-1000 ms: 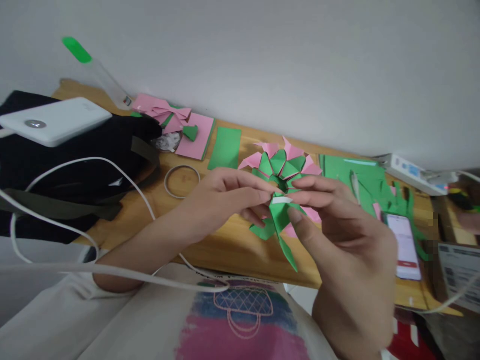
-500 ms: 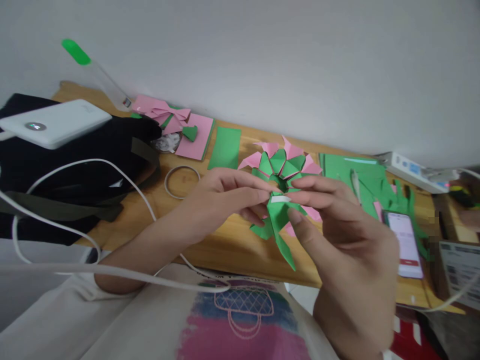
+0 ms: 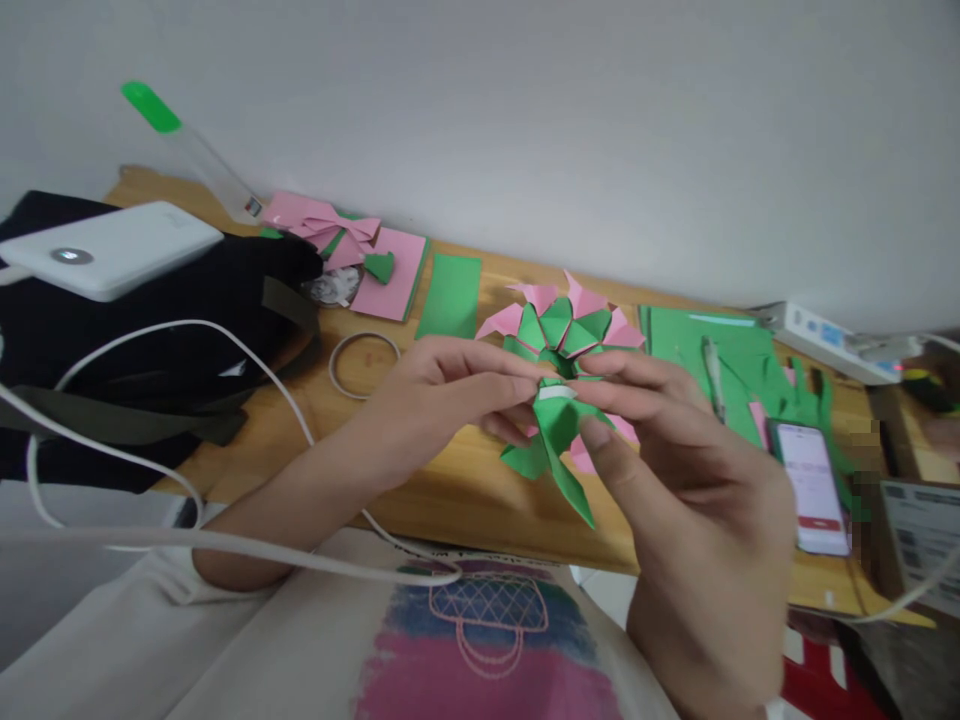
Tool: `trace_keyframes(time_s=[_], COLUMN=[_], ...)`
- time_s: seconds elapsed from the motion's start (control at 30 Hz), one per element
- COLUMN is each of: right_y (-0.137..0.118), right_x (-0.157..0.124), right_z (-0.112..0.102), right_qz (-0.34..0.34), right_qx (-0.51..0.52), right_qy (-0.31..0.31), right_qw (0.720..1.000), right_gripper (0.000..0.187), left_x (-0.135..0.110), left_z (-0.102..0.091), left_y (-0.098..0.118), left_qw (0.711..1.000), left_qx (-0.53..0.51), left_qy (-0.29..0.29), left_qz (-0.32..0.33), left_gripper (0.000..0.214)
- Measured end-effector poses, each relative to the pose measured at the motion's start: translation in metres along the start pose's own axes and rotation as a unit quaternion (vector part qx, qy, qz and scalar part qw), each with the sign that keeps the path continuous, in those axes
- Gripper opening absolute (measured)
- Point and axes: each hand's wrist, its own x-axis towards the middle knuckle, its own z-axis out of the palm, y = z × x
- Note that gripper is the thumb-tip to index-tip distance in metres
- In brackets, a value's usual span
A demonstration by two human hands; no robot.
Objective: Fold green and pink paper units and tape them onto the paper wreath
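A ring-shaped folded-paper wreath [image 3: 556, 325], green inside with pink pointed tips, is held above the wooden table. At its near side hangs a green folded paper piece [image 3: 559, 430] with a narrow white strip [image 3: 556, 392] across its top. My left hand [image 3: 457, 395] pinches the wreath's near left edge between thumb and fingers. From the right, my right hand [image 3: 675, 450] grips the green piece, thumb in front and fingers along the ring's near edge. Part of the wreath's lower side is hidden behind both hands.
A black bag [image 3: 150, 350] carrying a white power bank [image 3: 112, 245] lies left, its white cable [image 3: 262, 550] crossing before my left forearm. Behind are pink paper sheets [image 3: 397, 275] and a tape ring [image 3: 365, 365]. Right are green sheets [image 3: 690, 345], a phone [image 3: 812, 490] and a power strip [image 3: 825, 340].
The green piece's hanging tip has risen slightly and shifted a little right. My right thumb has moved slightly right. Both hands keep their hold on the paper.
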Motion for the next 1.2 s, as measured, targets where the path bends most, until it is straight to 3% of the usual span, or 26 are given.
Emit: trace_keyframes(time_s=[0.23, 0.37, 0.53, 0.67, 0.77, 0.9, 1.2], right_y=[0.001, -0.001, -0.005, -0.005, -0.003, -0.001, 0.008], right_x=[-0.001, -0.003, -0.008, -0.004, 0.003, 0.011, 0.017], right_z=[0.003, 0.006, 0.016, 0.014, 0.003, -0.006, -0.003], right_qz=[-0.018, -0.08, -0.182, -0.174, -0.147, -0.086, -0.01], right_qx=[-0.031, -0.108, -0.298, -0.387, -0.331, -0.126, 0.003], right_qy=[0.017, 0.037, 0.103, 0.133, 0.146, 0.028, -0.036], right_qw=[0.999, 0.99, 0.931, 0.896, 0.921, 0.988, 0.999], right_gripper=[0.025, 0.025, 0.025, 0.027, 0.025, 0.012, 0.008], left_x=[0.001, 0.002, 0.001, 0.001, 0.001, 0.001, 0.001], left_z=[0.002, 0.004, 0.008, 0.008, 0.005, 0.004, 0.002], left_y=[0.002, 0.002, 0.0, 0.0, 0.001, 0.002, 0.001], left_qw=[0.998, 0.992, 0.972, 0.968, 0.972, 0.976, 0.944], left_qx=[0.058, 0.116, 0.196, 0.196, 0.185, 0.186, 0.296], left_qy=[-0.009, 0.003, 0.041, 0.055, 0.054, 0.013, -0.011], left_qz=[0.029, 0.056, 0.122, 0.146, 0.135, 0.111, 0.147], left_gripper=[0.004, 0.006, 0.009, 0.009, 0.008, 0.01, 0.022])
